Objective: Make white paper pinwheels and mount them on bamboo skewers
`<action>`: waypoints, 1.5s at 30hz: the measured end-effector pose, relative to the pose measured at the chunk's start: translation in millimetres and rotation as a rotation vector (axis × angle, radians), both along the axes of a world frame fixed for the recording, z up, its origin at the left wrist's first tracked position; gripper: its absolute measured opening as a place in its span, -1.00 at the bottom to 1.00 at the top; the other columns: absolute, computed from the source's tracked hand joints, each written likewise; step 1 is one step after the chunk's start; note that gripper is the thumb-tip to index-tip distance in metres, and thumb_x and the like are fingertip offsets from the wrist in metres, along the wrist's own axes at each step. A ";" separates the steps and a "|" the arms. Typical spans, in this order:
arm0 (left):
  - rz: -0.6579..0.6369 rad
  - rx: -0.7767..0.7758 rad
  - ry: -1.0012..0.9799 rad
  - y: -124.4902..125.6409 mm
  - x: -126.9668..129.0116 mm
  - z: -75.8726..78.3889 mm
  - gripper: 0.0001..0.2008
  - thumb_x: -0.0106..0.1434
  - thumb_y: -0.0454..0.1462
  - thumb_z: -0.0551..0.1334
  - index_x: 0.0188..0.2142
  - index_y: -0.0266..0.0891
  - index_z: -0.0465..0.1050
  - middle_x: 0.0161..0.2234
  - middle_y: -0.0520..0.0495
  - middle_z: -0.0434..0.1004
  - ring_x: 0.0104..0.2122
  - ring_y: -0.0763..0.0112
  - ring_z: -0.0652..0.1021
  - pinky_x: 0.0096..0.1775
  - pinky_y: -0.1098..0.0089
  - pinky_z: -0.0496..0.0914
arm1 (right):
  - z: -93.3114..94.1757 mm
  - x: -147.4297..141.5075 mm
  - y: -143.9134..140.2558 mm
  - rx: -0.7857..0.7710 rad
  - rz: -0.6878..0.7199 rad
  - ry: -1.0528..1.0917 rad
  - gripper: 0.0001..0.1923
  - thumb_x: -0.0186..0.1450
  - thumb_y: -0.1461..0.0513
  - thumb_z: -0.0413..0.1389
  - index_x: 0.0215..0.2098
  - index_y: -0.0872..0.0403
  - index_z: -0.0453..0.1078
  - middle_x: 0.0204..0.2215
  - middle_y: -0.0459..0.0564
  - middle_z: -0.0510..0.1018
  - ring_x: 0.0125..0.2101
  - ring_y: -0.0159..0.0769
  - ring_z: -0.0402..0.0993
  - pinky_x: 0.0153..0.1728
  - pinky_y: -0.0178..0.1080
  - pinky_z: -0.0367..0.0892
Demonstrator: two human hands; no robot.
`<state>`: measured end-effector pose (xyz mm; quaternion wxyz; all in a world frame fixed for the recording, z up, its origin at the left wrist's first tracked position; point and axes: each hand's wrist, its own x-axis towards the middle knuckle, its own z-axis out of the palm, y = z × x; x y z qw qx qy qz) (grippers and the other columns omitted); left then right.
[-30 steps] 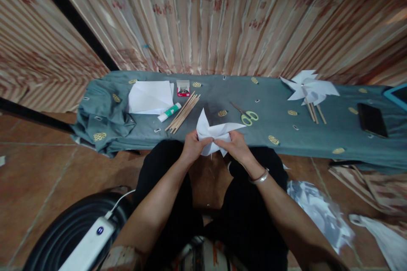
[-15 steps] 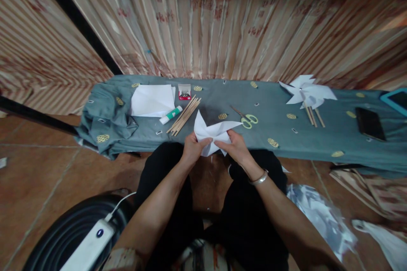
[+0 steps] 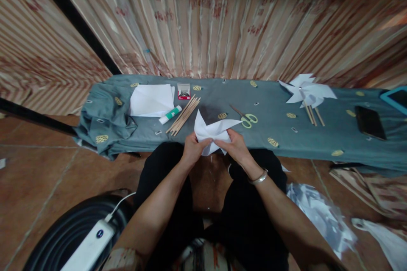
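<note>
Between my two hands is a white paper pinwheel (image 3: 212,130), its pointed blades folded in, held over my lap at the near edge of the cloth-covered table (image 3: 203,101). My left hand (image 3: 193,149) grips its left side, thumb pressed toward the centre. My right hand (image 3: 235,147) closes on the right side, its thumb also at the middle. Both thumbs nearly meet there and partly cover the centre. Just beyond the paper lie scissors (image 3: 248,119) with light green handles, and to the left a bunch of wooden sticks (image 3: 184,116).
Left of the sticks are a glue stick (image 3: 171,115), white paper sheets (image 3: 151,100) and a small red box (image 3: 184,92) of metal bits. Finished pinwheels on sticks (image 3: 307,91) and a dark phone (image 3: 370,123) lie at right. A white power bank (image 3: 92,243) rests on a black round seat (image 3: 47,237).
Almost nothing differs. Both hands keep the same hold on the paper pinwheel, and the view has shifted very slightly.
</note>
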<state>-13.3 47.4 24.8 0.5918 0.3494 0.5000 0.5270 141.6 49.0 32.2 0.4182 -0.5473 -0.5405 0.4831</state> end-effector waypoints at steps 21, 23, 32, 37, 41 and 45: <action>0.095 -0.005 -0.141 3.7 -5.2 8.0 -0.64 -0.25 -0.28 0.45 -0.37 -0.32 0.56 -0.43 -0.03 0.64 -0.48 0.39 0.54 -0.33 0.37 0.42 | 9.2 15.2 -1.4 -0.009 -0.225 0.224 -0.55 0.16 -0.11 0.17 -0.21 0.05 0.51 -0.32 0.05 0.65 -0.29 -0.21 0.56 -0.22 -0.18 0.42; 0.095 -0.007 -0.162 4.2 -6.5 7.8 -0.64 -0.25 -0.28 0.45 -0.38 -0.32 0.56 -0.44 -0.03 0.64 -0.48 0.39 0.54 -0.33 0.37 0.42 | 8.5 17.2 0.4 -0.017 -0.270 0.238 -0.60 0.08 -0.04 0.26 -0.25 0.04 0.52 -0.34 0.03 0.65 -0.31 -0.23 0.56 -0.23 -0.18 0.42; 0.125 -0.007 -0.238 2.7 -21.5 18.2 -0.67 -0.26 -0.30 0.44 -0.41 -0.32 0.55 -0.44 -0.04 0.64 -0.48 0.39 0.53 -0.33 0.39 0.41 | 17.5 6.0 37.7 0.020 -0.044 -0.064 -0.75 -0.02 0.05 0.26 -0.47 0.05 0.52 -0.52 -0.04 0.61 -0.50 -0.25 0.48 -0.39 -0.19 0.38; 0.187 -0.021 -0.294 2.6 -31.6 19.6 -0.62 -0.26 -0.29 0.46 -0.36 -0.34 0.56 -0.41 -0.07 0.65 -0.45 0.35 0.56 -0.31 0.36 0.43 | 30.6 -27.0 97.5 0.300 0.134 -0.260 -0.88 0.08 0.18 0.18 -0.42 0.03 0.54 -0.24 0.03 0.64 -0.14 -0.12 0.52 -0.09 -0.09 0.37; 0.218 -0.017 -0.341 1.7 -39.1 20.4 -0.64 -0.22 -0.31 0.46 -0.34 -0.34 0.57 -0.37 -0.09 0.66 -0.43 0.34 0.57 -0.29 0.36 0.44 | 37.5 -68.4 146.6 0.453 0.184 -0.664 -0.89 0.16 0.26 0.16 -0.40 0.09 0.55 0.04 0.13 0.50 0.08 -0.10 0.40 0.09 -0.07 0.25; 0.240 -0.040 -0.353 0.5 -44.2 23.6 -0.66 -0.19 -0.32 0.45 -0.34 -0.35 0.57 -0.38 -0.10 0.66 -0.44 0.35 0.57 -0.31 0.37 0.44 | 39.2 -103.1 177.9 0.487 0.221 -0.776 -0.85 0.20 0.34 0.11 -0.43 0.12 0.54 0.11 0.15 0.44 0.21 -0.11 0.22 0.18 -0.08 0.14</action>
